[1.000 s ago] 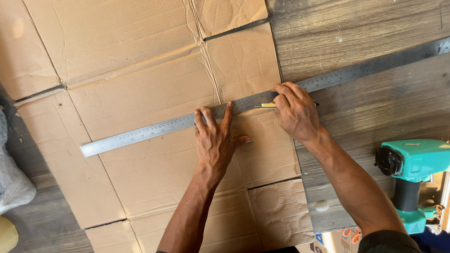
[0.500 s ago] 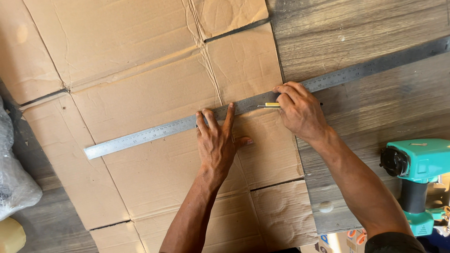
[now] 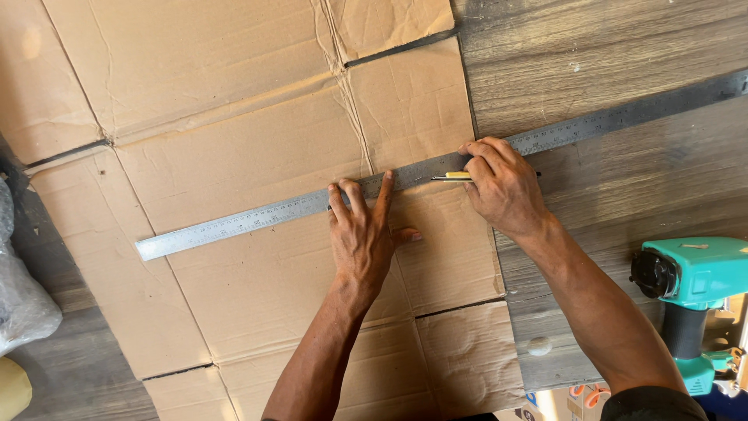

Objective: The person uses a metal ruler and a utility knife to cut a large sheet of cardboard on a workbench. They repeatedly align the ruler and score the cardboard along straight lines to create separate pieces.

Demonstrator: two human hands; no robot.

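A flattened brown cardboard box (image 3: 234,132) lies spread over a grey wooden surface (image 3: 592,54). A long steel ruler (image 3: 249,218) runs across it on a slant, from lower left to upper right. My left hand (image 3: 362,234) lies flat on the cardboard, fingers spread, its fingertips pressing on the ruler. My right hand (image 3: 502,187) is closed around a yellow utility knife (image 3: 452,177), whose blade tip rests against the ruler's lower edge near the cardboard's right side.
A teal power tool (image 3: 693,273) with a dark handle stands at the right edge. A clear plastic bag (image 3: 23,296) and a yellow object (image 3: 12,390) sit at the left edge. A small white knob (image 3: 539,345) lies on the wood.
The hands, the ruler and the knife keep almost the same pose; only the view shifts slightly.
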